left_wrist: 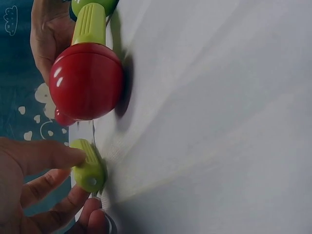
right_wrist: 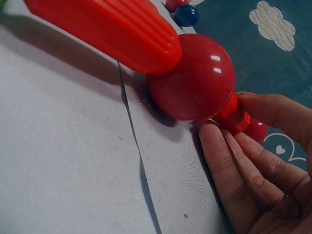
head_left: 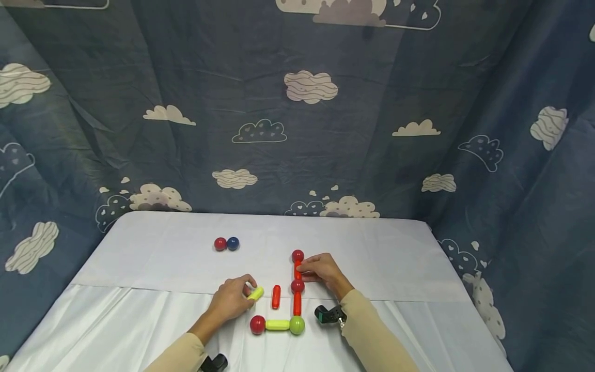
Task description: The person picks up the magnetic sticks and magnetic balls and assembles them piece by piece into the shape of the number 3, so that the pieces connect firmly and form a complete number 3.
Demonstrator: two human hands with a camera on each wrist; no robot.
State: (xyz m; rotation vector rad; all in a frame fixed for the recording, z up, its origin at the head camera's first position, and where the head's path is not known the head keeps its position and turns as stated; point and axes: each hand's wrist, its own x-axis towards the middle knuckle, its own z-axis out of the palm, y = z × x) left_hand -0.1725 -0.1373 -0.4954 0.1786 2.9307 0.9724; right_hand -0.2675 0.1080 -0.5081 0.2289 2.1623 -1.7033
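My left hand (head_left: 230,298) pinches a loose yellow-green rod (head_left: 256,293) between thumb and fingers, close to the tabletop. With thumb and fingers, my right hand (head_left: 325,269) grips the far red rod (right_wrist: 234,116) of an L-shaped chain. That rod lies between a far red ball (head_left: 297,256) and a middle red ball (head_left: 297,285). From the middle ball, another red rod (head_left: 297,304) runs to a green ball (head_left: 297,325) at the corner. A second yellow-green rod (head_left: 277,325) links the corner to a red ball (head_left: 257,325) at the left end.
A loose red rod (head_left: 276,297) lies between the left hand and the chain. Farther back, a red ball (head_left: 220,244) and a blue ball (head_left: 233,243) sit side by side. White cloth (head_left: 153,258) covers the table; a dark cloud-patterned curtain (head_left: 209,103) hangs behind.
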